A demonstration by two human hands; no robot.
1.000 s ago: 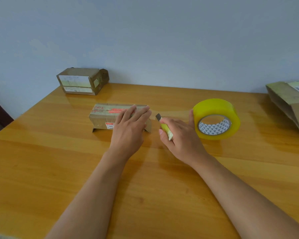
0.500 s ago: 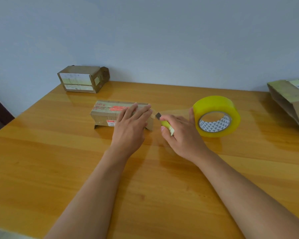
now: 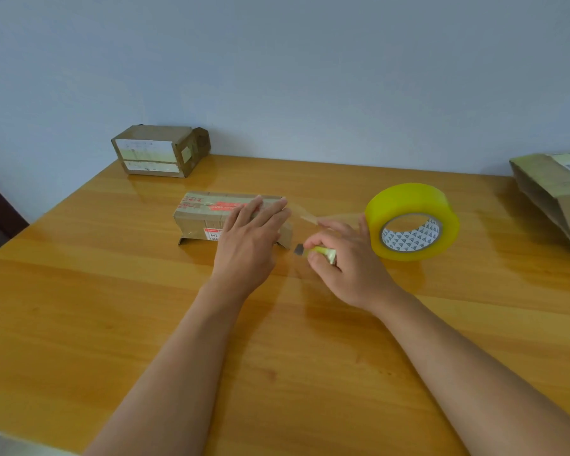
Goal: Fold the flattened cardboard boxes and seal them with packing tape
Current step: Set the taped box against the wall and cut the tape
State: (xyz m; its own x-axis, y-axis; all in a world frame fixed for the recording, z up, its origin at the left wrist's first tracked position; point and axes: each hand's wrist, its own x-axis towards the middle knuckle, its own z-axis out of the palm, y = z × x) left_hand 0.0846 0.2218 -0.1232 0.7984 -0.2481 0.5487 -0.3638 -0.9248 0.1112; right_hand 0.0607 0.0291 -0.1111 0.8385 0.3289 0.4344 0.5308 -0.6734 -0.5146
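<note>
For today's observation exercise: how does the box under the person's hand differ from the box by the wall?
The near box lies under the flat left hand with clear tape running to the tape roll; the far box stands untouched. The near box carries red print, the far box pale labels. The near box is lower and longer, the far box taller. Both are brown cardboard on the table.

two bare forearms are showing from the bottom edge, one on each side. no sleeves are reaching into view on either arm. the left hand (image 3: 247, 240) and the right hand (image 3: 349, 258) are showing plain skin, with short, unpainted fingernails. the arms are looking slim and smooth, narrowing toward the wrists.
</note>
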